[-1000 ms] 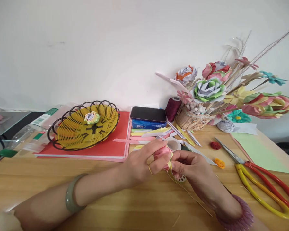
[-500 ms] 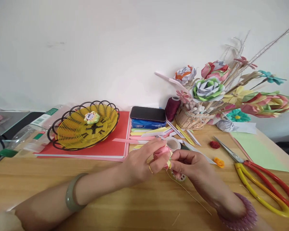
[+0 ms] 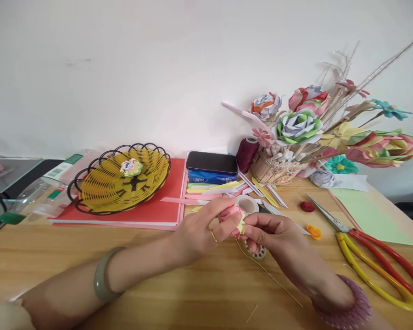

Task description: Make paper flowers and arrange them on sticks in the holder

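Note:
Between my hands, above the wooden table, is a small pink and yellow paper flower (image 3: 232,214). My left hand (image 3: 206,224) wraps its fingers around the flower from the left. On the other side, my right hand (image 3: 273,231) pinches the yellow edge of the flower between thumb and forefinger. A thin string (image 3: 271,277) trails from below the flower across the tabletop toward the lower right. Just behind the fingers stands a white roll of tape (image 3: 248,205). A round holed spool (image 3: 258,251) shows partly under my right hand.
A yellow woven basket (image 3: 124,201) holding one paper flower sits on red paper (image 3: 168,206) at left. A phone (image 3: 211,162) lies on a blue packet near paper strips (image 3: 223,187). At right are big scissors (image 3: 375,256), green paper (image 3: 375,215) and a pot (image 3: 273,169) of flowers.
Both hands stay in nearly the same place around the paper flower. The fingers have shifted only slightly, and the flower has turned a little.

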Tool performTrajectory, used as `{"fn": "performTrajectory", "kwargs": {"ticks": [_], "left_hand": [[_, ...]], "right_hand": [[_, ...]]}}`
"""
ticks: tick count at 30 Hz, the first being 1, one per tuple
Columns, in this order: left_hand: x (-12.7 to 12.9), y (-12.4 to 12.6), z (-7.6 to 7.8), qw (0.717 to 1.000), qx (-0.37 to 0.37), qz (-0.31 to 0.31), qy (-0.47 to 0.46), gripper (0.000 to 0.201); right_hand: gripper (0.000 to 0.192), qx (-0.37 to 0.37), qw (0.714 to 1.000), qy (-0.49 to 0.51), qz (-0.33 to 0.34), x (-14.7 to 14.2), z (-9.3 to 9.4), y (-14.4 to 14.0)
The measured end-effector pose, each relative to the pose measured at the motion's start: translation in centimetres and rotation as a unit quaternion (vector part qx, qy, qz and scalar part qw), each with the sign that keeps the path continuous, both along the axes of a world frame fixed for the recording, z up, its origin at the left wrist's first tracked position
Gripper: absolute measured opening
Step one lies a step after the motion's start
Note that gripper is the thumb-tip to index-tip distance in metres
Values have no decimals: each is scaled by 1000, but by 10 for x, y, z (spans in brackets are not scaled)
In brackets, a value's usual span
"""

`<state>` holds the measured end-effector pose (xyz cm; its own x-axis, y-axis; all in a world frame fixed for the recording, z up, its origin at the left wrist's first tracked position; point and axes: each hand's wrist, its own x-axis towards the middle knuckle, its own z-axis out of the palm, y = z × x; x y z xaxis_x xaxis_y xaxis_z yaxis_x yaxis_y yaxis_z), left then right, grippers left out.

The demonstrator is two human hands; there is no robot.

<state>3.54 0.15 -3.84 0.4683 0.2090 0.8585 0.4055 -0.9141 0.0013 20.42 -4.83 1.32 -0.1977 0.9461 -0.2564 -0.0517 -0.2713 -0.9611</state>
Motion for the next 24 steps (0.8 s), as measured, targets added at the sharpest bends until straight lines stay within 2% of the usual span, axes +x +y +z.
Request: {"fn": "performTrajectory", "kwargs": {"ticks": [6, 13, 20, 24], "left_hand": [[1, -3, 1, 999, -22, -35, -1, 32], [-1, 2, -9, 997, -59, -45, -9, 38], [0, -1, -3, 999, -29, -35, 1, 35], [0, -1, -1, 994, -92, -51, -6, 39]], "right_hand": [[24, -20, 999, 4, -31, -3, -3, 0], [24, 8, 999, -34, -10, -3, 3, -1], [25, -3, 999, -29, -27, -4, -2, 0], [22, 10, 999, -34, -23, -3, -1, -1]]}}
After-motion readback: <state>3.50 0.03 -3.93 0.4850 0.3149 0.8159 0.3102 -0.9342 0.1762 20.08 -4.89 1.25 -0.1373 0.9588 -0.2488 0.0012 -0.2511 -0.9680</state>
